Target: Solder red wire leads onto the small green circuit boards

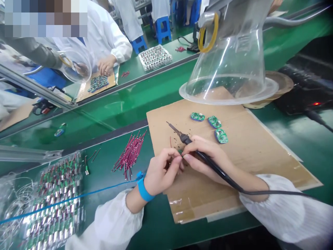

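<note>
Over the cardboard sheet (260,149), my left hand (162,170) is closed in a pinch, a blue strap around its wrist. A small green circuit board (180,152) shows between my fingertips, mostly hidden by them. A thin dark red wire sticks up beside it. My right hand (208,158) is wrapped around a black soldering iron (185,139), whose metal tip points up and left, apart from the board. The right thumb and forefinger meet the left fingertips at the board. Three green circuit boards (214,122) lie farther back on the cardboard.
A bundle of dark red wires (130,152) lies left of the cardboard. Beyond it sits a tray of small metal-and-green parts (54,198). A clear fume hood (229,76) hangs above the back of the cardboard. Across the divider, a co-worker's hand (106,65) is over circuit boards.
</note>
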Demonstrator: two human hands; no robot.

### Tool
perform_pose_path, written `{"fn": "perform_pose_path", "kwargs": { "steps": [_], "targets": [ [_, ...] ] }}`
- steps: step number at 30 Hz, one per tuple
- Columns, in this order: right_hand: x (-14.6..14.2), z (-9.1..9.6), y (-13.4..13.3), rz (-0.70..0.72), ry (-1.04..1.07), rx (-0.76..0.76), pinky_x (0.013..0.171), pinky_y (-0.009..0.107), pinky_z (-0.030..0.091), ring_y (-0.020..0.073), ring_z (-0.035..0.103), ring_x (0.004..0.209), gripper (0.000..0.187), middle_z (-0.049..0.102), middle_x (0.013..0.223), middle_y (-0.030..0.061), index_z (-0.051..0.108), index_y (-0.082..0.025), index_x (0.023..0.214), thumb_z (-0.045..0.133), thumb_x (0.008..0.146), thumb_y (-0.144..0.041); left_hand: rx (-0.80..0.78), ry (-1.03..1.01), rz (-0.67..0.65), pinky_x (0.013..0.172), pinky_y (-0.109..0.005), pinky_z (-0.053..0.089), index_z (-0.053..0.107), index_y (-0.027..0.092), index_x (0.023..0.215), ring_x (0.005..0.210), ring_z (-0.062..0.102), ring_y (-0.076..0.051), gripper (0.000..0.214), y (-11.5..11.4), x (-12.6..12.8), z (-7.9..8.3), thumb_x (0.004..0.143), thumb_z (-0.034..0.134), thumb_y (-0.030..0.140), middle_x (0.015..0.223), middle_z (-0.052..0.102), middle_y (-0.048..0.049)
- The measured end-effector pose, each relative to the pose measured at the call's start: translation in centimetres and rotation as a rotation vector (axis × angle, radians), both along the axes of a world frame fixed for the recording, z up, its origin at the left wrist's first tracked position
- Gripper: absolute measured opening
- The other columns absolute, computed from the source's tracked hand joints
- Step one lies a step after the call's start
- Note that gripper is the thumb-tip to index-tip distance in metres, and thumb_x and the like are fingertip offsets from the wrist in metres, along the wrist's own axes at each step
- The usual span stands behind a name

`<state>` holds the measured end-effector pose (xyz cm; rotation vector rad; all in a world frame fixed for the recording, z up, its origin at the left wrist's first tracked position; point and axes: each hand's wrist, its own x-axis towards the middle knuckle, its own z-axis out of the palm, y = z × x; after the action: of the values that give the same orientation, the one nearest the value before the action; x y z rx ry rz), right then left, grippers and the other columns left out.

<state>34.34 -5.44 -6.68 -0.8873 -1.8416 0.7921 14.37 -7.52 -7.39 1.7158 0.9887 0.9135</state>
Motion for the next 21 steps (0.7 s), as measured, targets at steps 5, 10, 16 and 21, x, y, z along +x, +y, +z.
{"fn": "perform_pose_path", "kwargs": {
  "steps": [5, 10, 16, 21],
  "targets": [
    [-0.2, -0.1, -0.1, -0.024, -0.017, 0.009, 0.066, 0.026, 0.044, 0.011, 0.055, 0.069, 0.009, 0.056, 0.078, -0.0018, 0.067, -0.021, 0.086, 0.065, 0.09, -0.013, -0.063, -0.033, 0.035, 0.057, -0.019, 0.047, 0.053, 0.021, 0.101, 0.058, 0.059, -0.008, 0.007, -0.1, 0.2, 0.0, 0.106, 0.05, 0.024, 0.075, 0.065, 0.0024],
    [0.3, 0.3, 0.4, -0.071, -0.075, 0.045, 0.063, 0.026, 0.045, 0.0114, 0.056, 0.068, 0.006, 0.055, 0.077, -0.0011, 0.068, -0.02, 0.087, 0.067, 0.09, -0.016, 0.016, 0.13, 0.103, 0.055, -0.019, 0.039, 0.055, 0.02, 0.098, 0.059, 0.051, -0.008, 0.007, 0.4, -0.3, 0.2, 0.103, 0.053, 0.025, 0.072, 0.057, 0.0036],
    [3.6, -0.2, 0.4, -0.144, 0.025, -0.122, 0.07, 0.032, 0.056, 0.0144, 0.068, 0.071, 0.026, 0.071, 0.088, 0.0025, 0.06, -0.024, 0.122, 0.059, 0.097, -0.018, 0.026, 0.279, 0.133, 0.055, -0.02, 0.039, 0.054, 0.02, 0.096, 0.062, 0.054, -0.009, 0.011, 1.3, -1.1, -0.1, 0.104, 0.051, 0.027, 0.074, 0.058, 0.0033],
    [5.2, -0.9, -0.9, -0.2, 0.229, -0.269, 0.069, 0.03, 0.06, 0.0152, 0.073, 0.07, 0.029, 0.076, 0.089, 0.0025, 0.055, -0.024, 0.122, 0.067, 0.095, -0.021, 0.122, 0.421, 0.068, 0.066, -0.025, 0.044, 0.056, 0.021, 0.097, 0.074, 0.057, -0.012, 0.009, 1.6, -1.2, -0.1, 0.103, 0.052, 0.027, 0.085, 0.059, 0.0005]
  ]
}}
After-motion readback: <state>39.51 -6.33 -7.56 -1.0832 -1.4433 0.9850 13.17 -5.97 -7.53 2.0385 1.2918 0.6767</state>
